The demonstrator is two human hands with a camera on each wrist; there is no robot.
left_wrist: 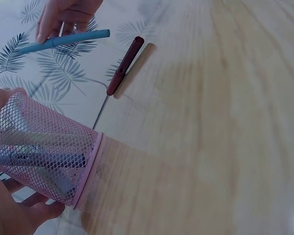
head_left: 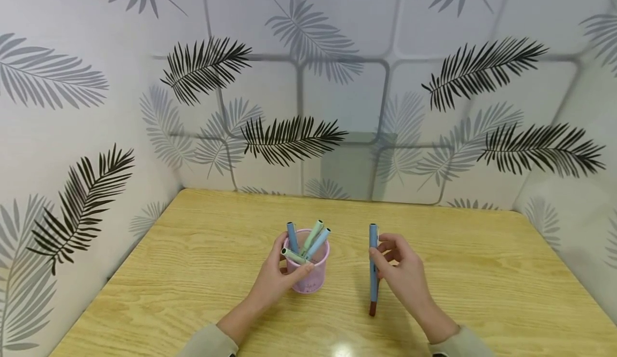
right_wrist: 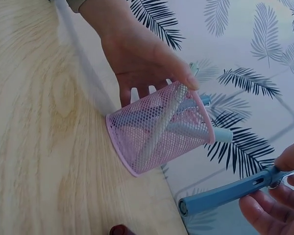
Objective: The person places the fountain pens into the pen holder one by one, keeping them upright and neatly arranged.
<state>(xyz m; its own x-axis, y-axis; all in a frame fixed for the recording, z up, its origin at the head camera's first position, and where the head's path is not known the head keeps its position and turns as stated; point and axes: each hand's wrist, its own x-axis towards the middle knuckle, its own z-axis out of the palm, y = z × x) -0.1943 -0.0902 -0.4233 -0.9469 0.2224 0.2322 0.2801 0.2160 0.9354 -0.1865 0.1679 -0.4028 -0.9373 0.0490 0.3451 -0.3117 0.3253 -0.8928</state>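
My left hand point(head_left: 276, 275) grips a pink mesh pen holder point(head_left: 313, 279), thumb near the rim and fingers round the far side. Several blue and pale green pens lean out of its top; the mesh shows their lower parts in the right wrist view. To the right, my right hand point(head_left: 406, 271) pinches a blue pen point(head_left: 373, 255) between thumb and fingers, held above the table in the left wrist view. Below it a dark red pen point(left_wrist: 118, 78) lies on the wood, mostly hidden behind the blue pen in the head view.
Both hands work over a light wooden table point(head_left: 202, 250). Pale walls point(head_left: 270, 95) with a leaf pattern stand behind it and at both sides. A bright reflection shows on the tabletop at the front.
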